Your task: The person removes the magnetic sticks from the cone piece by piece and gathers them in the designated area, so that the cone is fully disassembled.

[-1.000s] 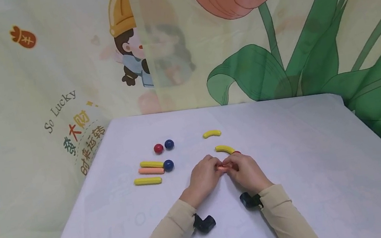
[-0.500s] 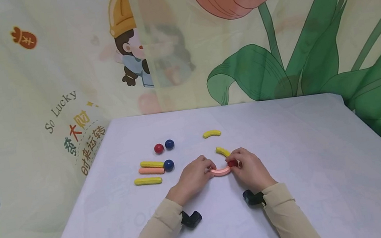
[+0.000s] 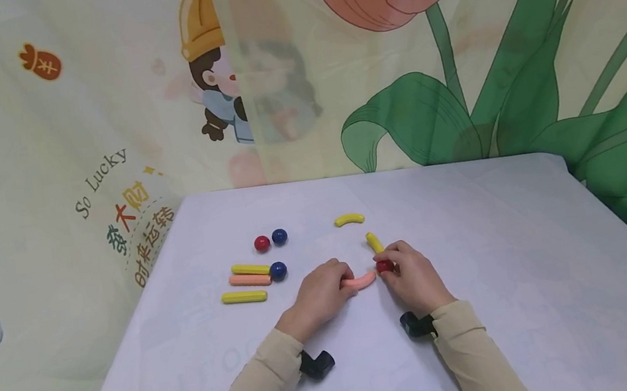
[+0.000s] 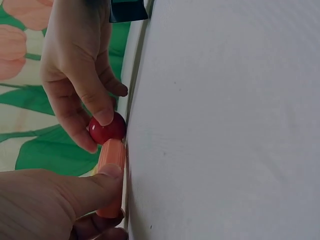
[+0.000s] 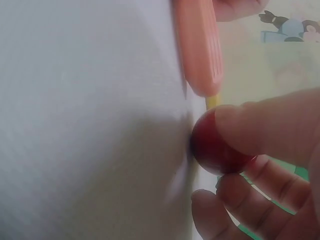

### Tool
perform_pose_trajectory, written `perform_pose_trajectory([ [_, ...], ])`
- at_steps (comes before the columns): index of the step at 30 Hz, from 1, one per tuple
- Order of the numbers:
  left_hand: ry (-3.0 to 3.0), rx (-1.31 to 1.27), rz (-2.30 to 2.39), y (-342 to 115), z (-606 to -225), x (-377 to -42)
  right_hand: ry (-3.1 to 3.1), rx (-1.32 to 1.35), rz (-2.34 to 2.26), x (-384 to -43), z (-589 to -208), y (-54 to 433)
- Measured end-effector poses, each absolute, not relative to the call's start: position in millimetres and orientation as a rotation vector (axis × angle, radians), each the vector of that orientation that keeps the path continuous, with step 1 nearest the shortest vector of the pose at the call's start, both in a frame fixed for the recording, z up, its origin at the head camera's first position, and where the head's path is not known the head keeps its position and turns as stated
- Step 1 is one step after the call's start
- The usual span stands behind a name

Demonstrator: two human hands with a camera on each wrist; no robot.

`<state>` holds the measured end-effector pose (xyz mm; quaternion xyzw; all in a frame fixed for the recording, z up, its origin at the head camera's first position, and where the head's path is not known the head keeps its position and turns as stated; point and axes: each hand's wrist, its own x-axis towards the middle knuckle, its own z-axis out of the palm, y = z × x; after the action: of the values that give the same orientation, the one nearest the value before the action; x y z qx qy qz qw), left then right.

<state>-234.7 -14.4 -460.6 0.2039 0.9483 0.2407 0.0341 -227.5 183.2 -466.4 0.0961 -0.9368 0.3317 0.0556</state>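
My left hand (image 3: 320, 291) pinches one end of a curved pink stick (image 3: 364, 281) between thumb and fingers, close over the white table. In the right hand (image 3: 412, 277) a glossy red ball (image 3: 384, 266) is held between thumb and fingertips, just beyond the stick's free end. Behind the ball, a curved yellow stick (image 3: 374, 242) points away from me, its near end hidden by the fingers. In the left wrist view the pink stick (image 4: 111, 155) overlaps the lower side of the red ball (image 4: 107, 129). A narrow gap shows between ball (image 5: 215, 145) and stick (image 5: 201, 47) in the right wrist view.
Another curved yellow stick (image 3: 349, 219) lies farther back. To the left are a red ball (image 3: 262, 243), a blue ball (image 3: 280, 237), straight yellow sticks (image 3: 244, 297), a straight pink stick (image 3: 250, 280) and a second blue ball (image 3: 279, 271). A printed curtain hangs behind the table (image 3: 515, 260).
My hands, close together at first, have moved apart, the left going left with the pink stick. The right hand has come to hold the red ball, and the yellow stick behind it has swung round.
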Motion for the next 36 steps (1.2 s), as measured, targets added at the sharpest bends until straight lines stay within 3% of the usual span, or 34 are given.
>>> perform_pose_trajectory([
  [8, 3.004, 0.546, 0.748, -20.4, -456.7, -242.8, -2.869, 0.256, 1.004, -228.2, -465.8, 183.9],
  [26, 2.896, 0.135, 1.008, -3.9, -461.1, -299.5, -2.863, 0.238, 0.942, -227.4, -462.1, 187.6],
  [36, 2.965, 0.202, 0.880, 5.5, -465.3, -304.4, -2.878, 0.232, 0.946, -227.0, -463.3, 189.4],
])
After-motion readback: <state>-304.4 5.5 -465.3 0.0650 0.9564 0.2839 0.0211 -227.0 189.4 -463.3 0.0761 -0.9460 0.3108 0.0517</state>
